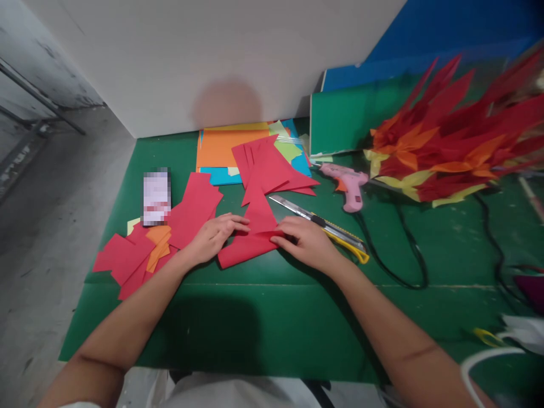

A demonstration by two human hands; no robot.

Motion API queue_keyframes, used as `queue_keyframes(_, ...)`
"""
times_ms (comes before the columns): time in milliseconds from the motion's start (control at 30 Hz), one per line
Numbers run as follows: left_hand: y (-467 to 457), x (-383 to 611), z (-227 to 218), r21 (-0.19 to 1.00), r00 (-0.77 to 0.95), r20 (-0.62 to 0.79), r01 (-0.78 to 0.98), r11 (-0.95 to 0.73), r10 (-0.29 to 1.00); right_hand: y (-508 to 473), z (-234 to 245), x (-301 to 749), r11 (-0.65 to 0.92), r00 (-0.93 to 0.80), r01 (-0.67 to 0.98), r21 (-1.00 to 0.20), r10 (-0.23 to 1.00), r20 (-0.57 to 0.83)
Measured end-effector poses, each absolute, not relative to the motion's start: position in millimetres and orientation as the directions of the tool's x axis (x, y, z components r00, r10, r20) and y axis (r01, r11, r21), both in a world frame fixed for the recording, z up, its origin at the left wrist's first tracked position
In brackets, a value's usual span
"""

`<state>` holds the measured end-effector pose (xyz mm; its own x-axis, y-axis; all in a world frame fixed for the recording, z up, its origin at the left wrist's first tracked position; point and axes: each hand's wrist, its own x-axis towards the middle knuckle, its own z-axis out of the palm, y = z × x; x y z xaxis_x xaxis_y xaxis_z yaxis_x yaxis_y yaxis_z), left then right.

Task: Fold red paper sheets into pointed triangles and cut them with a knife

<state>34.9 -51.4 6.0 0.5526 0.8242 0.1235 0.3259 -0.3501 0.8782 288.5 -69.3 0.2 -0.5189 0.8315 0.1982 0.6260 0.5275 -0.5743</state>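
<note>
A red sheet of paper (246,250) lies in front of me, its near part folded or curled over. My right hand (308,241) pinches the sheet's right edge between thumb and fingers. My left hand (215,235) rests at its left side, fingers stretched out onto the paper. Just beyond, several red pointed paper pieces (266,170) overlap one another. A box cutter (318,221) with its blade out and yellow-handled scissors (352,247) lie beside my right hand. Left of my left hand are stacked red paper pieces (191,207) and small orange strips (158,246).
A phone (156,195) lies among the papers at left. Coloured sheets (221,148) are piled by the white panel (238,51). A pink glue gun (349,182) trails its cord at right. Behind it stands a red, orange and yellow paper flame shape (450,136). The tabletop (204,317) is green.
</note>
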Motion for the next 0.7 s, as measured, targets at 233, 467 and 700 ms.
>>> queue_keyframes(233,-51,29,13,0.841,0.633,0.022,0.407,-0.357,0.774,-68,0,282,0.492,-0.471,0.690,-0.532,0.862,0.187)
queue_keyframes(467,-51,31,4,0.669,0.722,0.094,0.465,-0.580,0.686,-67,-2,281,0.467,-0.429,0.715,-0.521,0.881,0.200)
queue_keyframes(700,-51,34,-2,0.524,0.750,0.155,0.490,-0.697,0.643,-65,-4,277,0.391,-0.363,0.771,-0.502,0.918,0.157)
